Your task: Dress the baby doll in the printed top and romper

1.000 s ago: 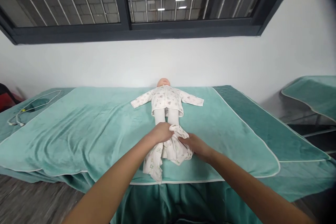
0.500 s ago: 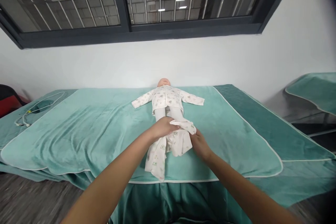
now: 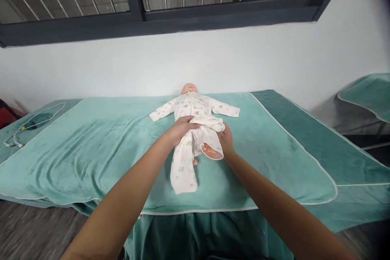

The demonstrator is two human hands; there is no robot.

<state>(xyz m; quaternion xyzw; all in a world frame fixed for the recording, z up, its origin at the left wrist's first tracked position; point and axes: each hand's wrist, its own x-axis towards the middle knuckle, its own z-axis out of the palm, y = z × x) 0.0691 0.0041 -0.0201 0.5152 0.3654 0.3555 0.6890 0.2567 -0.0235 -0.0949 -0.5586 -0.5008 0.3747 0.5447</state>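
Observation:
A baby doll [image 3: 189,88] lies on its back on the green blanket, head toward the wall, arms spread in a white printed top [image 3: 191,105]. White printed trousers [image 3: 184,166] cover its legs up to the top's lower edge. My left hand [image 3: 183,128] grips the waistband on the left side. On the right side, my right hand [image 3: 226,136] is closed on the waistband too. One foot [image 3: 209,150] shows in the right leg opening. Some toes [image 3: 195,161] of the other foot stick out beside the left trouser leg, which lies flat on the blanket.
The green blanket [image 3: 106,142] covers a bed against a white wall [image 3: 128,67]. A white cable [image 3: 29,128] lies at the far left. Above is a dark-framed window [image 3: 170,20] with bars. Another green-covered surface [image 3: 371,95] stands at the right.
Both hands have moved up the doll's legs, taking the waistband to the top's lower edge. A foot now shows in the right leg opening, and toes beside the left leg. The view has tilted down slightly.

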